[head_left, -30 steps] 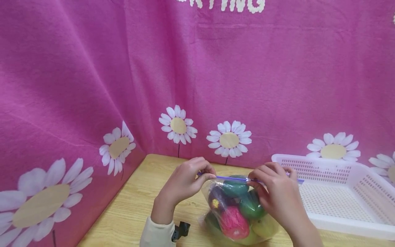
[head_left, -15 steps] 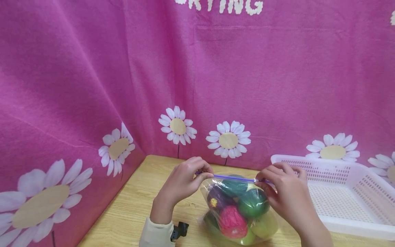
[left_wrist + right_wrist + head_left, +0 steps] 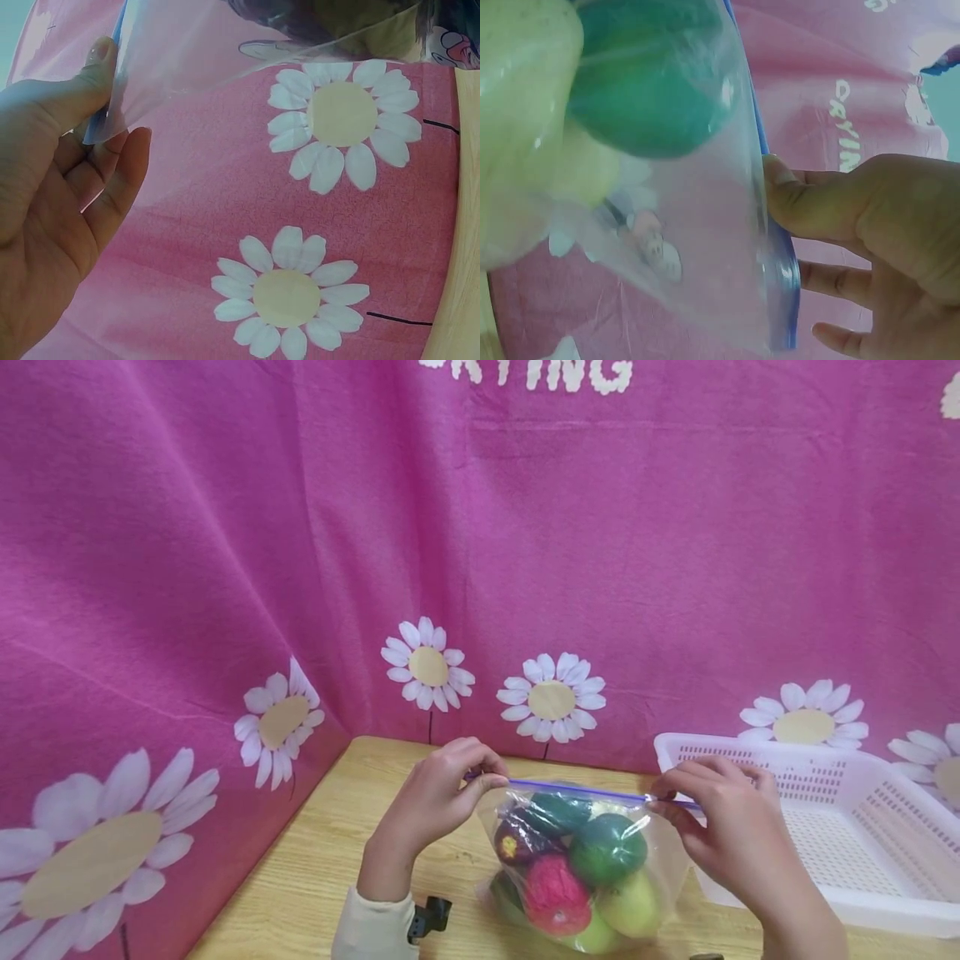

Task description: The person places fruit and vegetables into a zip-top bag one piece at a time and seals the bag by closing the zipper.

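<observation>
A clear zip bag point(image 3: 671, 860) with a blue-purple strip point(image 3: 577, 789) along its mouth stands on the table, bulging with produce. Inside show a crinkled red piece point(image 3: 557, 895), a round green one point(image 3: 607, 850), a dark purple one point(image 3: 516, 837) and a yellow-green one point(image 3: 632, 906). My left hand point(image 3: 442, 789) pinches the strip's left end; in the left wrist view, thumb and index finger hold that corner of the bag point(image 3: 180, 60). Near the right end, my right hand point(image 3: 735, 818) pinches the strip at a small whitish spot, its thumb point(image 3: 802, 202) lying against it in the right wrist view.
A white perforated plastic basket point(image 3: 840, 906) stands on the wooden table point(image 3: 322, 852) to the right, just behind my right hand. Pink cloth point(image 3: 637, 568) printed with daisies hangs behind and on the left. A black wrist mount point(image 3: 429, 918) sits at the left sleeve.
My right hand has slid rightward along the strip, with the whitish spot moving along at its fingertips. More of the strip and the bag's right side show. The left hand keeps its pinch.
</observation>
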Demonstrator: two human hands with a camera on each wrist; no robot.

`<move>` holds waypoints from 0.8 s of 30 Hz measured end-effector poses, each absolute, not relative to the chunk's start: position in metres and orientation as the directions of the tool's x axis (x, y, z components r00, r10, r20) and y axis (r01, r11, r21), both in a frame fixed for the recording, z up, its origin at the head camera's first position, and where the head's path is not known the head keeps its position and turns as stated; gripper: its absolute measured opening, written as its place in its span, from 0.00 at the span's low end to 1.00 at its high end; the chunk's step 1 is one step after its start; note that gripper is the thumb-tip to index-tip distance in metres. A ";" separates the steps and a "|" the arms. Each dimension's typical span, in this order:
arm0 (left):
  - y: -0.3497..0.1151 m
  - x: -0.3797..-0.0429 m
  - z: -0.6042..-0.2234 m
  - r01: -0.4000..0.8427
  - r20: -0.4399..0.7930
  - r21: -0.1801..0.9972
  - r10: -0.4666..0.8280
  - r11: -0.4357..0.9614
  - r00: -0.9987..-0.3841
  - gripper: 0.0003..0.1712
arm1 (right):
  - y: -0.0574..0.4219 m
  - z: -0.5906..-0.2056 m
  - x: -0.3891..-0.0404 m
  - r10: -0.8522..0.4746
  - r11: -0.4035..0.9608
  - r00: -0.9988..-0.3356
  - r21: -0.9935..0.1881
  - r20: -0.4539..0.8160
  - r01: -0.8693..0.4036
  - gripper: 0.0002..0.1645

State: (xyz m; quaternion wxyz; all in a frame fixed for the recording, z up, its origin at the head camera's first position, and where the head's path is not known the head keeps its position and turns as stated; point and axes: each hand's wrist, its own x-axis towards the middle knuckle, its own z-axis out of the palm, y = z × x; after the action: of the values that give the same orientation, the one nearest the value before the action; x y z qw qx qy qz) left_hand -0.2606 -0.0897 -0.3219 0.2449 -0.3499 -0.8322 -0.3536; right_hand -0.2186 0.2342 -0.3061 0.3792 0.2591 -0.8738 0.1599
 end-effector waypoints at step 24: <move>-0.094 -0.262 -0.324 0.743 0.654 0.444 0.385 0.502 -0.651 0.07 | 0.269 -0.308 -0.221 -0.261 0.846 -0.604 -0.123 0.753 -0.519 0.17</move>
State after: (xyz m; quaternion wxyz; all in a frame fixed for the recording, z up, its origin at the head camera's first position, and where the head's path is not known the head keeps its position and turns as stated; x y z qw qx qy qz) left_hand -0.2620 -0.0938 -0.3235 0.2439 -0.3390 -0.8315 -0.3663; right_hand -0.2210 0.2686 -0.3075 0.3859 0.2214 -0.8798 0.1672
